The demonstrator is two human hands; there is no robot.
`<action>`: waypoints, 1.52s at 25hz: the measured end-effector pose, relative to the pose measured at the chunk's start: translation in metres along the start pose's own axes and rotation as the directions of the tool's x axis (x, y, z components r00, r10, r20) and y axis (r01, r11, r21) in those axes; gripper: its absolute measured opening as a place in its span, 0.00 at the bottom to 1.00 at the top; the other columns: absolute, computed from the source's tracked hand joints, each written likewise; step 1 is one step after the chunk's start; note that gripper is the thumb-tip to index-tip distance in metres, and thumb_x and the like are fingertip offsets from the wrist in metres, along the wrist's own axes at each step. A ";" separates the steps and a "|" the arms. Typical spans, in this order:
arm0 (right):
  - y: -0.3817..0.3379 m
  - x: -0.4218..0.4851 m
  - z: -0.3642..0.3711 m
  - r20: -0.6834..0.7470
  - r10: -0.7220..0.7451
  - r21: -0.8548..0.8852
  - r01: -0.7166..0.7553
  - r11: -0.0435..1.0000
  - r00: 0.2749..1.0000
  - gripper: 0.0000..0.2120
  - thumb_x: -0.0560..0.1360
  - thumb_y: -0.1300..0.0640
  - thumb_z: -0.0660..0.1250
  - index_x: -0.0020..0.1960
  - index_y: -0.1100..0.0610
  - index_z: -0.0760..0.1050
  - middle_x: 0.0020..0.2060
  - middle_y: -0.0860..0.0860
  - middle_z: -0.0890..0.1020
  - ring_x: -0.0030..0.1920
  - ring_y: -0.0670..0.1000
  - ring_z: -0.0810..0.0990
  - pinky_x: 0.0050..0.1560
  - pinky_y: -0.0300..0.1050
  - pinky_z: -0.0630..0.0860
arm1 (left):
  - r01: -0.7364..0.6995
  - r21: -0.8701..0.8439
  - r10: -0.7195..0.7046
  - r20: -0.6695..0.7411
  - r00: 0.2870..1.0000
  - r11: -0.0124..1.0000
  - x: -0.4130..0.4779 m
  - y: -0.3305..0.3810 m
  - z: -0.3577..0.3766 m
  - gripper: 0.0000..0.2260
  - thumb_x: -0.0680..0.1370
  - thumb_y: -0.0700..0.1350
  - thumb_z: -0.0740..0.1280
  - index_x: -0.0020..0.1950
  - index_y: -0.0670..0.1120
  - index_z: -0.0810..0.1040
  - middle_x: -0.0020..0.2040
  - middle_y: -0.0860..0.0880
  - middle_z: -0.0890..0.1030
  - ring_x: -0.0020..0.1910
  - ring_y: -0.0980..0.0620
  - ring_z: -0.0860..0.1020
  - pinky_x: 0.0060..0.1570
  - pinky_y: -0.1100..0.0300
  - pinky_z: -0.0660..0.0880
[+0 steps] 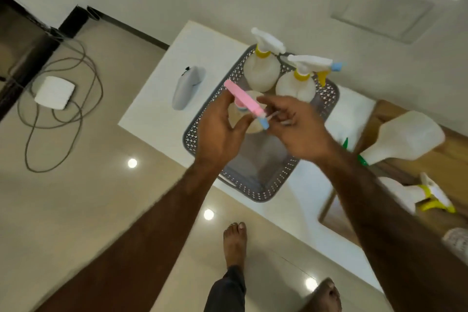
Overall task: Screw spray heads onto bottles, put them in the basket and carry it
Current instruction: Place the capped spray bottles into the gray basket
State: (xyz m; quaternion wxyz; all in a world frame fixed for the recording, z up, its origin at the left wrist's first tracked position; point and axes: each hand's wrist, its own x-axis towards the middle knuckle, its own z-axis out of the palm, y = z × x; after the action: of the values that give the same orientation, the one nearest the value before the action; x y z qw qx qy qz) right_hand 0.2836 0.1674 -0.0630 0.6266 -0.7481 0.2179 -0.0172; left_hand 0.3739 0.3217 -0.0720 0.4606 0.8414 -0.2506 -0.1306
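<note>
White table [157,99] carries grey basket [255,185]; two capped bottles [262,73] stand at its far end. Third bottle [249,119] sits mid-basket between both hands, mostly hidden. Left hand [217,129] clamped around it from the left. Right hand [296,121] just beside, fingers loosely spread, touching nothing I can confirm. Pink spray head [244,99] on top, long axis running far-left to near-right, blue nozzle [264,123] pointing at the right hand. Left hand is nearer. Likely releasing it; an uncapped bottle [407,134] waits right.
</note>
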 end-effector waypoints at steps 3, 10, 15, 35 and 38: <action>0.038 0.002 0.036 -0.064 0.019 -0.280 -0.036 0.959 0.998 0.28 0.76 0.66 0.68 0.75 0.56 0.71 0.67 0.55 0.78 0.61 0.53 0.80 0.63 0.52 0.78 | 0.101 0.041 -0.097 -0.080 0.992 0.994 0.016 -0.029 0.005 0.20 0.74 0.54 0.73 0.63 0.49 0.78 0.53 0.53 0.84 0.51 0.46 0.82 0.49 0.49 0.80; 0.060 0.019 0.064 -0.106 0.083 -0.343 -0.115 0.932 0.991 0.38 0.74 0.59 0.69 0.81 0.55 0.60 0.75 0.55 0.73 0.72 0.57 0.75 0.70 0.57 0.75 | 0.008 0.199 0.009 -0.083 0.996 0.980 0.057 -0.039 0.030 0.20 0.76 0.55 0.75 0.62 0.45 0.77 0.53 0.49 0.85 0.51 0.48 0.83 0.46 0.58 0.74; 0.038 -0.004 0.048 -0.225 0.056 -0.306 -0.125 0.944 0.973 0.31 0.76 0.58 0.71 0.77 0.57 0.67 0.71 0.56 0.76 0.68 0.56 0.76 0.67 0.55 0.76 | 0.026 0.162 -0.015 -0.068 0.998 0.986 0.047 -0.050 0.029 0.24 0.76 0.55 0.76 0.65 0.44 0.76 0.58 0.45 0.83 0.57 0.45 0.81 0.57 0.50 0.78; 0.120 -0.212 -0.084 -0.357 0.848 0.806 -0.330 0.491 0.391 0.26 0.73 0.33 0.70 0.58 0.54 0.81 0.51 0.51 0.87 0.52 0.55 0.86 0.55 0.57 0.85 | -0.035 0.422 -0.265 0.629 0.731 0.906 -0.085 0.120 0.234 0.27 0.81 0.63 0.64 0.75 0.51 0.72 0.74 0.49 0.76 0.71 0.45 0.75 0.75 0.47 0.71; 0.112 -0.221 -0.097 -0.345 0.796 0.792 -0.301 0.531 0.496 0.15 0.77 0.42 0.72 0.55 0.54 0.81 0.48 0.51 0.87 0.49 0.54 0.87 0.50 0.55 0.87 | 0.006 0.366 -0.258 0.646 0.718 0.931 -0.084 0.117 0.226 0.27 0.80 0.62 0.66 0.75 0.51 0.73 0.71 0.48 0.78 0.67 0.43 0.77 0.70 0.43 0.76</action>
State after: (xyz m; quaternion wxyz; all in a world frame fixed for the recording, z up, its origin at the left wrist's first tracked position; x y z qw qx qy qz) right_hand 0.0207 0.1402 -0.0938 0.6791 -0.3006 0.6539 -0.1443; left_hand 0.1664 0.1539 -0.0969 0.1735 0.8155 -0.3594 -0.4192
